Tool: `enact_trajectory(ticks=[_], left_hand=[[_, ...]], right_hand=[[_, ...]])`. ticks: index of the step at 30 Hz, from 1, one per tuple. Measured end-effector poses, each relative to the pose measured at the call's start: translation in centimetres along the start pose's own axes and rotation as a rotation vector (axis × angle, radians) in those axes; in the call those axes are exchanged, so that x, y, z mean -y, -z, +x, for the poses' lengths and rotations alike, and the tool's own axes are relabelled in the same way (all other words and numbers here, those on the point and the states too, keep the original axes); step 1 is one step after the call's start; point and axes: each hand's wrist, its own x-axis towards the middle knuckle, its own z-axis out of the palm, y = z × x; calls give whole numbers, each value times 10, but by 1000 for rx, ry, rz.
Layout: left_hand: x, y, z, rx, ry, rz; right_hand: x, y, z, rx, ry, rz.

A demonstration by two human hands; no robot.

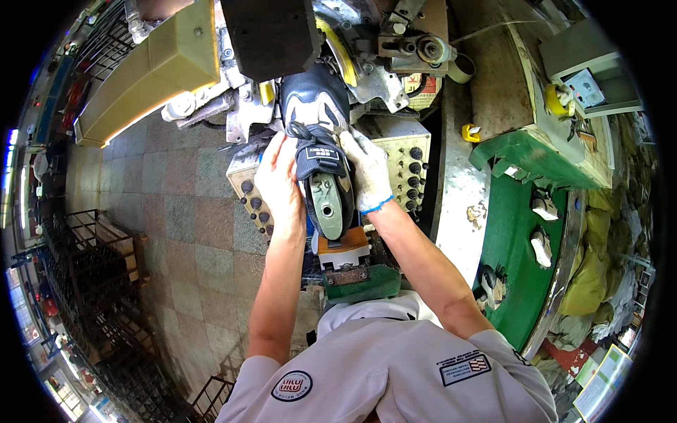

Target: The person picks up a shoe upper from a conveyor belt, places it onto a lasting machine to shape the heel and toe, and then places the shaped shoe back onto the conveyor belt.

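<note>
We see two hands near the middle of the frame, with a shoe (pixel 323 156) held between them. The left hand (pixel 280 182) is bare, and its fingers lie close along the left side of the shoe. The right hand (pixel 367 173) wears a white glove with a blue edge (pixel 377 206), and it presses on the right side of the shoe. The shoe is dark and white, with its toe toward the top of the frame and its heel toward us. Dark laces (pixel 303 131) cross the front, and a gray-green foot shape (pixel 324 192) with a round hole fills the opening. Just below the heel we see an orange-brown pad (pixel 343 243), and under that a green block (pixel 363 283). Above the hands, at the top of the frame, is a big black block (pixel 269 39) among metal machine parts. A long yellow cover (pixel 155 74) sits at the upper left. Pale boxes with black knobs stand on both sides of the hands; one is the right knob box (pixel 398 158). On the right of the frame, more shoes (pixel 540 248) lie on a long green strip (pixel 518 247). On the left we see a tiled floor (pixel 169 233) and dark racks (pixel 99 254). A light gray shirt (pixel 430 366) fills the bottom.
</note>
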Motion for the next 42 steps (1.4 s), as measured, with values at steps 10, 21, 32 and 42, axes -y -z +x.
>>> enact_trajectory(ticks=[10,21,32,42], left_hand=[[14,5,-20,163,317,-116],[51,16,-1,297,173,-145],[52,35,20,395,62,16],[37,31,15,330,95,27]], right_hand=[[-8,4,1,-57,14,-116],[-26,25,13,-128,16,-260],[-41,12,11,-179,132,-160],[-30,3,3,-145,239,-313]])
